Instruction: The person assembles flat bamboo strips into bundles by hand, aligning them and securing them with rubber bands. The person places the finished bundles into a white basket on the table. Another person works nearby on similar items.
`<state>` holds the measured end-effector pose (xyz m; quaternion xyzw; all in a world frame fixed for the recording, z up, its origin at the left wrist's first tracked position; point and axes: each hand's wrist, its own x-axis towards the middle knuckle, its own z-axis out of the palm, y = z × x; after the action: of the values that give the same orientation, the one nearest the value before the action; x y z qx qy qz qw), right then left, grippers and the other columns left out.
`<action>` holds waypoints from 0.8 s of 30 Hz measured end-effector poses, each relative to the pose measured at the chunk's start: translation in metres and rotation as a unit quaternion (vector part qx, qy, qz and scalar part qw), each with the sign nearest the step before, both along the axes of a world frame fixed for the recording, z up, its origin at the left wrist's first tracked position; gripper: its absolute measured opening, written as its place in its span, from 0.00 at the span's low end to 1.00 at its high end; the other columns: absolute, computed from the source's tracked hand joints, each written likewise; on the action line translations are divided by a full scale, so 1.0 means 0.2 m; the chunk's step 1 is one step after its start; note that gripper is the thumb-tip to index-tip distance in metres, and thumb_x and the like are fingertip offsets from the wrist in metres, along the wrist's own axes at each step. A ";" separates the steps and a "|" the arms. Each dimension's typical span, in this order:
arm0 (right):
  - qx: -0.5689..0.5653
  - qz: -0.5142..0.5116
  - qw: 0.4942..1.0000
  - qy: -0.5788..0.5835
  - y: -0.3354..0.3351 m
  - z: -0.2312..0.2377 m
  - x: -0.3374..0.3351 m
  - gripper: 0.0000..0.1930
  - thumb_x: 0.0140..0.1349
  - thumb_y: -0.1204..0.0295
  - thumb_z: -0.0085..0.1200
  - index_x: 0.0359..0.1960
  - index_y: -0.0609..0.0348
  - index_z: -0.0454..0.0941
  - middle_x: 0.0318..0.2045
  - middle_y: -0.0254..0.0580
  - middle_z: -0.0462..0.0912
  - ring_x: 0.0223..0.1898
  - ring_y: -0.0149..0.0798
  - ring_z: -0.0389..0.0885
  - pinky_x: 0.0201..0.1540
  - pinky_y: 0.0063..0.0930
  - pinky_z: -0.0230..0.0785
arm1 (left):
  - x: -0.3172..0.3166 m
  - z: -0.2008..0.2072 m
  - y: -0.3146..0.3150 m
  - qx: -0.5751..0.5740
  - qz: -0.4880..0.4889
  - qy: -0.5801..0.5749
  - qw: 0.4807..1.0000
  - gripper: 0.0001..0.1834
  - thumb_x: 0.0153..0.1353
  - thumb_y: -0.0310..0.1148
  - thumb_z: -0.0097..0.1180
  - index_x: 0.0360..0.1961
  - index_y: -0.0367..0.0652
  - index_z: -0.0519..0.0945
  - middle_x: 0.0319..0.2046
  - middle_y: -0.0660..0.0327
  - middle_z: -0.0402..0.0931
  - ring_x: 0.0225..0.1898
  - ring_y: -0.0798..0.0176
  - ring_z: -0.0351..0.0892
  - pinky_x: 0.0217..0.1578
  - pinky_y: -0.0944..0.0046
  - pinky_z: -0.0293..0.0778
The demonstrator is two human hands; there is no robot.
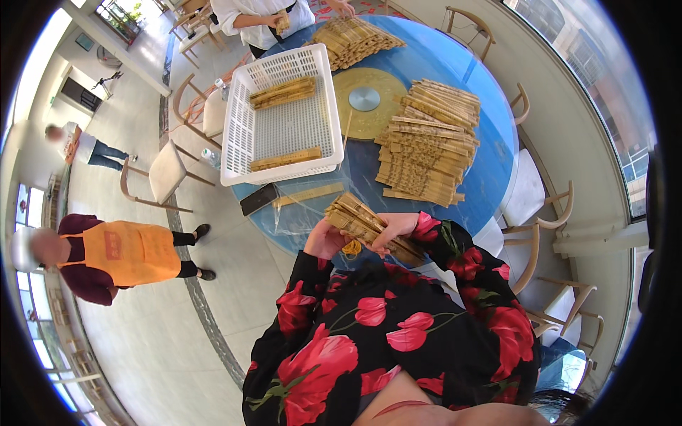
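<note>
Over the near edge of the blue round table (pixel 277 220) I hold a bundle of printed bamboo strips (pixel 357 219) at a slant. My left hand (pixel 326 240) is closed around its left side, and my right hand (pixel 394 228) grips it from the right, fingers across the strips. Some of my fingers are hidden behind the bundle. Just below it lie some yellow rubber bands (pixel 352 248). A large heap of similar loose strips (pixel 430 145) covers the table's right part. To the left, a white plastic basket (pixel 234 135) holds a few bundles of strips.
A black phone (pixel 258 199) and a flat wooden strip (pixel 309 194) lie before the basket. Behind the golden turntable (pixel 344 85) is another strip pile (pixel 359 41), where a person in white (pixel 245 18) works. Chairs (pixel 167 172) surround the table; a person in an orange apron (pixel 131 250) stands left.
</note>
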<state>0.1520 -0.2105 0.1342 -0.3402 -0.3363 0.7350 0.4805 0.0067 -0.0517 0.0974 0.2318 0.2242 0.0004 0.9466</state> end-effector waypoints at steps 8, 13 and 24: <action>-0.008 -0.084 0.996 -0.021 -0.11 0.01 0.02 0.12 0.54 0.70 0.58 0.36 0.63 0.71 0.23 0.35 0.75 0.22 0.29 0.75 0.28 0.24 0.70 | -0.07 0.16 0.24 -0.074 -0.064 -0.164 0.982 0.21 0.65 0.28 0.42 0.59 0.37 0.64 0.19 0.70 0.56 0.15 0.77 0.48 0.18 0.76 0.49; -0.046 -0.130 0.920 -0.367 -0.09 0.11 -0.04 0.20 0.47 0.71 0.56 0.44 0.62 0.72 0.23 0.36 0.77 0.20 0.28 0.74 0.24 0.22 0.68 | -0.05 0.32 0.23 0.190 -0.132 -0.124 0.965 0.24 0.67 0.26 0.36 0.64 0.44 0.60 0.25 0.66 0.66 0.12 0.78 0.48 0.15 0.77 0.49; -0.102 -0.289 0.951 0.029 0.03 -0.06 0.02 0.15 0.52 0.70 0.57 0.39 0.62 0.68 0.23 0.38 0.74 0.19 0.30 0.75 0.21 0.25 0.69 | -0.05 0.37 -0.19 0.174 -0.053 -0.212 0.960 0.36 0.62 0.35 0.51 0.68 0.44 0.50 0.59 0.55 0.61 0.51 0.60 0.68 0.47 0.69 0.68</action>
<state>0.1553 -0.2049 0.1226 -0.4487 -0.1327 0.6049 0.6443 -0.0033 -0.0898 0.1706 0.3991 0.0019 0.0386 0.9161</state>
